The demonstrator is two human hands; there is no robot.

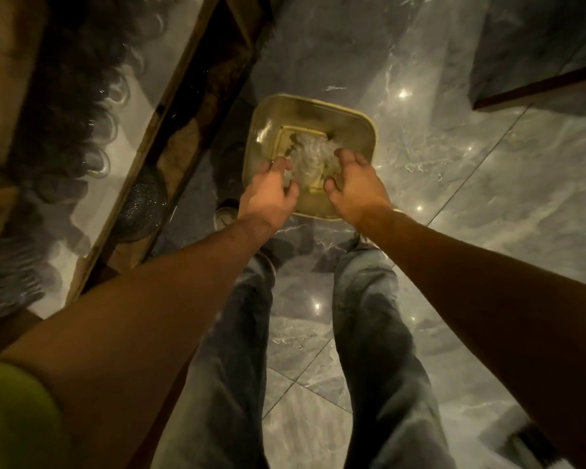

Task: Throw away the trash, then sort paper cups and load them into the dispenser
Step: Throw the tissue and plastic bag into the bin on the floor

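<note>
A gold, square trash bin [354,114] stands on the marble floor right below me. A wad of crumpled clear plastic trash [310,153] sits over its inner opening. My left hand [268,194] hovers above the bin's near left side, its fingers curled on the edge of the plastic. My right hand [356,187] is above the near right side with its fingers spread, the fingertips touching the plastic. No paper cups or dispenser are in view.
A wood-framed glass panel [170,106] runs diagonally along the left, close to the bin. My jeans-clad legs [369,333] and a shoe [224,214] are just behind the bin. A dark-edged block [538,89] lies at the upper right on the glossy grey tiles.
</note>
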